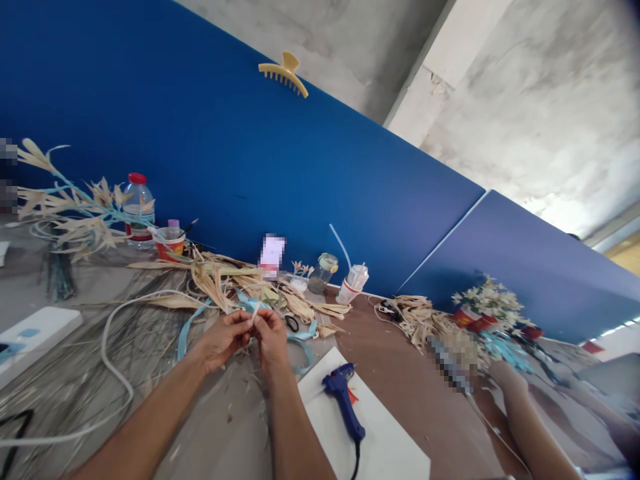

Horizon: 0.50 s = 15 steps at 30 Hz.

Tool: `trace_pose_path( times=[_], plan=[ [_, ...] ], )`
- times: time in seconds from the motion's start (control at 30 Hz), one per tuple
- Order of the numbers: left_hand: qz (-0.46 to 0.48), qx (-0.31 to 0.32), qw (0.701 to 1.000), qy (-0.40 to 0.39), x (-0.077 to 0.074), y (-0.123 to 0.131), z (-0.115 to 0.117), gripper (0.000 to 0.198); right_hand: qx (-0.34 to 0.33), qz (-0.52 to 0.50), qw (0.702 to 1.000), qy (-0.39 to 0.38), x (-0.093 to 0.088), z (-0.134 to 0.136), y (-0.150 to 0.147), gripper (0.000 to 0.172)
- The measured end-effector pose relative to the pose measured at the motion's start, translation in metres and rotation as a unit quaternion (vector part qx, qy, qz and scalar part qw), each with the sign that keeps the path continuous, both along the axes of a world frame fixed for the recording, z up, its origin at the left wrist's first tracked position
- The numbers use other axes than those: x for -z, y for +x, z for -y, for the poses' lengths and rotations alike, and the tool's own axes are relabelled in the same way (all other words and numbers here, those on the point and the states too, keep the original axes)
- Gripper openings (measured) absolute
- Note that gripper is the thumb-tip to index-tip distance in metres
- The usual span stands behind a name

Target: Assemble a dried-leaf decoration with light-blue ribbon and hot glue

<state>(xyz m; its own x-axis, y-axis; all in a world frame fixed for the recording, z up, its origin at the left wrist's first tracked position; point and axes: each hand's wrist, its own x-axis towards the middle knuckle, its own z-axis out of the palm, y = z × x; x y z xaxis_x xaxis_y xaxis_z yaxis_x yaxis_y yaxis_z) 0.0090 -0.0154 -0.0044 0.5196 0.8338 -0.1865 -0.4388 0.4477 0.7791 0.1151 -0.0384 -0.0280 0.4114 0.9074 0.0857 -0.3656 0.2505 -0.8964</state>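
Both my hands meet above the near middle of the table. Between the fingertips is a small pale strip (257, 309), which looks like a piece of dried husk. My left hand (223, 342) pinches its lower end, and my right hand (271, 335) closes on it from the other side. Just beyond my hands lies a pile of dried husks (215, 283). A light blue ribbon (186, 331) runs through the clutter to the left, and a roll of blue tape (302, 357) sits right of my hand. Black scissor handles (292, 324) show beside it.
A blue glue gun (345, 400) rests on a white board (390, 443) at right. A white cable (107, 333) curves across thin wires (150, 333). Farther back stand a bottle (139, 210), red cup (170, 245), jar (323, 273) and phone (271, 255). Another person's arm (525, 417) reaches in.
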Motion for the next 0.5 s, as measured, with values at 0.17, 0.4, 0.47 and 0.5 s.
trace_pose_path(
  times=[0.17,0.4,0.47,0.5],
  plan=[
    [-0.053,-0.037,0.996,0.054,0.007,0.003,-0.004,0.025,0.067,0.138,0.988,-0.005,-0.005,0.003,0.002,0.013],
    [-0.147,-0.096,0.976,0.129,0.011,0.005,-0.008,0.021,0.036,0.130,0.991,-0.012,-0.005,0.004,0.000,0.013],
    [-0.178,-0.099,0.965,0.165,0.012,0.004,-0.009,0.019,0.031,0.125,0.992,-0.018,-0.005,0.004,-0.002,0.013],
    [-0.189,-0.099,0.960,0.180,0.013,0.004,-0.009,0.019,0.029,0.123,0.992,-0.020,-0.005,0.004,-0.002,0.013]
  ],
)
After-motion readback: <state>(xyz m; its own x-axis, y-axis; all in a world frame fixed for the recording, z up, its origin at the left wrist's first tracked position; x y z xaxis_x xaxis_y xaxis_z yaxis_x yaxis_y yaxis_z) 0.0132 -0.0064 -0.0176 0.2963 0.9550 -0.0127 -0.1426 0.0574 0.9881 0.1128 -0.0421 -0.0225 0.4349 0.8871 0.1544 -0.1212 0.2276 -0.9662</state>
